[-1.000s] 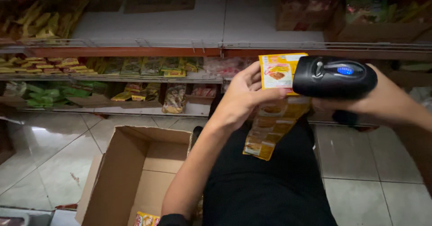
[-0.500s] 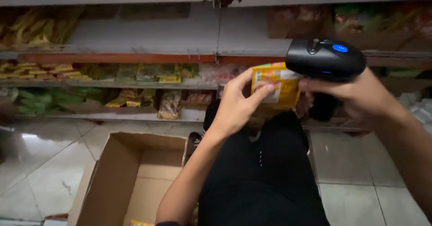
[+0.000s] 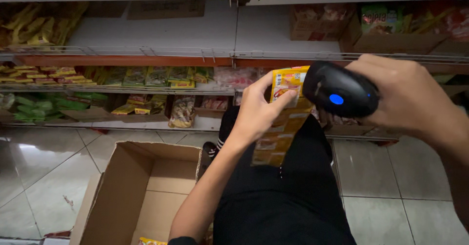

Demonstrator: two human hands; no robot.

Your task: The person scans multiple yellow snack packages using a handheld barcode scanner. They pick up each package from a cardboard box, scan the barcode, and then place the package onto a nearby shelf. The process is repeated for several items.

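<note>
Before shelves, left hand (image 3: 256,113) holding sachet strip (image 3: 283,113), scanner (image 3: 339,96) beside

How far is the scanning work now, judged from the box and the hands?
Done: the cardboard box looks nearly emptied, one packet at its bottom edge. In hand: the left hand holds up a strip of yellow sachets, the right hand aims a black scanner at it. Left: cannot tell.

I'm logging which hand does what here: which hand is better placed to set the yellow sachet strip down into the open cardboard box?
Left, probably. The left hand already grips the yellow sachet strip, and the cardboard box lies open on the floor below on that side. The right hand is occupied holding the black scanner.
</note>
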